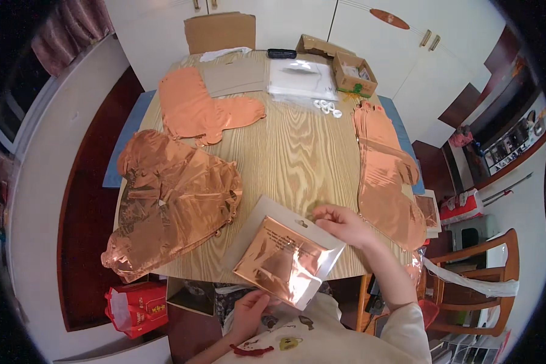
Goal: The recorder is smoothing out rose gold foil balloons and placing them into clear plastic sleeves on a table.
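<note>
A flat packet (279, 258) lies tilted at the table's near edge. It has a grey card back, a clear plastic front with a hang hole, and folded shiny rose-gold foil inside. My left hand (249, 312) grips its lower left edge, thumb on top. At the packet's upper right edge is my right hand (343, 224), its fingers curled in; whatever they pinch is too small to make out. Left of the packet, a pile of crinkled rose-gold foil balloons (176, 200) covers the table. Flat copper-coloured foil balloons (188, 109) lie beyond that pile.
More foil balloons (385, 176) line the right table edge. At the far side are grey cards (236, 76), clear plastic bags (303, 79), white rings (327, 108), a black pouch (281, 53) and a small cardboard box (355, 76). A wooden chair (503, 279) stands right; a red bag (136, 309) sits lower left.
</note>
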The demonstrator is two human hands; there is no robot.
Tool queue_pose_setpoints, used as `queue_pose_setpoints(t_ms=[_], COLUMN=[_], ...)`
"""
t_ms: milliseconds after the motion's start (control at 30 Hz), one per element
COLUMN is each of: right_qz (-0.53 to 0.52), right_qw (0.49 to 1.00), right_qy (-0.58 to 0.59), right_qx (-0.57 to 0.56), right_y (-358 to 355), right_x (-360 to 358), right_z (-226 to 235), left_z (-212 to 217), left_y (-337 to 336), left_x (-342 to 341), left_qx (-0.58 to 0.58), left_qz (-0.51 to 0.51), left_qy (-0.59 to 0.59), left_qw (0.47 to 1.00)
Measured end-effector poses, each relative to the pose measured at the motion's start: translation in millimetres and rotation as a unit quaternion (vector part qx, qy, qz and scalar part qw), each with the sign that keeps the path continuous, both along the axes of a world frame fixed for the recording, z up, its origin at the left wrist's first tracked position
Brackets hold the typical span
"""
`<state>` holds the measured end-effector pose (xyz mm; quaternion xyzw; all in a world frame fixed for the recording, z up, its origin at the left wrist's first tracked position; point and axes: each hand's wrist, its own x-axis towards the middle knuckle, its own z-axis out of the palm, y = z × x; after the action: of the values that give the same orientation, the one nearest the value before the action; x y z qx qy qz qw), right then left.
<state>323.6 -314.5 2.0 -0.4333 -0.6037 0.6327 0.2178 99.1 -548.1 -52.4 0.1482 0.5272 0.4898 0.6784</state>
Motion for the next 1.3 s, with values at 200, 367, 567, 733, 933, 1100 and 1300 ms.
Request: queue_pose_setpoints(t_ms=[200, 367, 567, 733, 933, 1100, 1300], right_qz=[0.078, 0.095, 0.118, 0.091, 0.075, 0.123, 0.133], right_qw=[0.981, 0.973, 0.969, 0.96, 0.953, 0.959, 0.954], right_qy=[-0.042, 0.041, 0.025, 0.05, 0.047, 0.062, 0.079], right_qx=[-0.172, -0.206, -0.218, -0.26, -0.291, -0.247, -0.255], right_y=[28, 33, 32, 31, 31, 32, 30], right_x=[2, 9, 8, 6, -2, 0, 0], right_z=[13, -9, -1, 6, 20, 8, 2], left_z=[-4, -22, -13, -10, -16, -24, -27], left_y=[6, 0, 3, 4, 0, -2, -3], left_x=[-2, -3, 1, 0, 0, -3, -2], left_qx=[0.008, 0.053, 0.094, 0.096, 0.06, 0.071, 0.055], left_qz=[0.011, 0.012, 0.032, 0.029, 0.041, 0.041, 0.053], left_qy=[0.016, 0.078, 0.053, 0.051, 0.061, 0.06, 0.061], left_qw=[1.0, 0.995, 0.994, 0.994, 0.995, 0.995, 0.995])
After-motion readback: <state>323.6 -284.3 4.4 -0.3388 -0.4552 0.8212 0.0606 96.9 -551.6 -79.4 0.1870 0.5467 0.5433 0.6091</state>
